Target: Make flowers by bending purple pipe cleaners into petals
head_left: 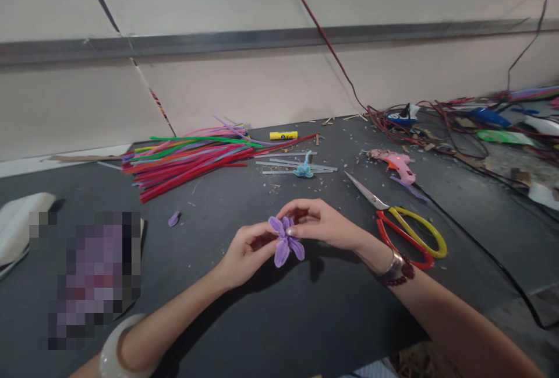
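Observation:
A purple fuzzy flower point(282, 251) with several petals is held up over the dark table by both hands. My left hand point(251, 250) pinches it from the left side, fingers closed at the edge of the petals. From the right, my right hand point(312, 223) grips it with thumb and fingers near its centre. One loose purple petal point(174, 219) lies on the table to the left. Farther back, a light blue pipe-cleaner piece point(304, 170) rests on clear glue sticks point(273, 164).
Scissors point(411, 232) with red and yellow handles lie beside my right forearm, behind them a pink glue gun point(400, 165) with a black cord. Coloured pipe cleaners point(192, 162), a yellow tube point(283, 135) and tangled red wires point(445, 122) lie near the wall. A blurred-out item point(98, 273) is at left.

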A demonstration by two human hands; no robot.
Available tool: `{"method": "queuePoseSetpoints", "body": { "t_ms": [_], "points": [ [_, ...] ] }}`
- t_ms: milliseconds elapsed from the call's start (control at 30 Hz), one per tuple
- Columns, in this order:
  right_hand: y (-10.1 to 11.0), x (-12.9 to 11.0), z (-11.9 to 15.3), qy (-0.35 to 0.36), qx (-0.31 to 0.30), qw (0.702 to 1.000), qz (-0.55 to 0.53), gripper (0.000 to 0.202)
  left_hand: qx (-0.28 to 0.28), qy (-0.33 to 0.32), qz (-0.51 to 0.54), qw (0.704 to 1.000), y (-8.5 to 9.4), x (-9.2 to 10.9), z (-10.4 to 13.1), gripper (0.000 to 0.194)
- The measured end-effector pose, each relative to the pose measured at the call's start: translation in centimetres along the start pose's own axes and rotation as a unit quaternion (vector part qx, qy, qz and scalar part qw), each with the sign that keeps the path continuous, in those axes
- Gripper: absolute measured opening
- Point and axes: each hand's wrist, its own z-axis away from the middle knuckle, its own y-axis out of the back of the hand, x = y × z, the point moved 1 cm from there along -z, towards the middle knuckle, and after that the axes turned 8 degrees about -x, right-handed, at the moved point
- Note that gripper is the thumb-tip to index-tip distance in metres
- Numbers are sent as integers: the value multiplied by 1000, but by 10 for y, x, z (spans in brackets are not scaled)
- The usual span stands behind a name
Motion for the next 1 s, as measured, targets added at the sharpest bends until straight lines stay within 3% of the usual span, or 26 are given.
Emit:
{"method": "queuePoseSetpoints", "body": {
  "t_ms": [167, 300, 433, 767, 900, 1000],
  "points": [
    [3, -2, 3, -30, -41, 999, 2, 11, -32, 63, 68, 995, 3, -4, 2, 14],
    [6, 9, 2, -60, -96, 991, -77, 11, -82, 105, 92, 987, 4, -4, 3, 21],
    [7, 18, 0, -69, -111, 982, -135, 11, -89, 126, 80, 985, 6, -5, 3, 26],
    [9, -11, 5, -71, -145, 980, 118, 16, -133, 117, 78, 981, 3, 1, 0, 12],
    [8, -12, 5, -101, -184, 969, 129, 15, -148, 128, 90, 976, 1, 1, 0, 9],
    [6, -15, 6, -101, -170, 967, 161, 13, -145, 142, 99, 974, 2, -1, 1, 9]
  ]
}}
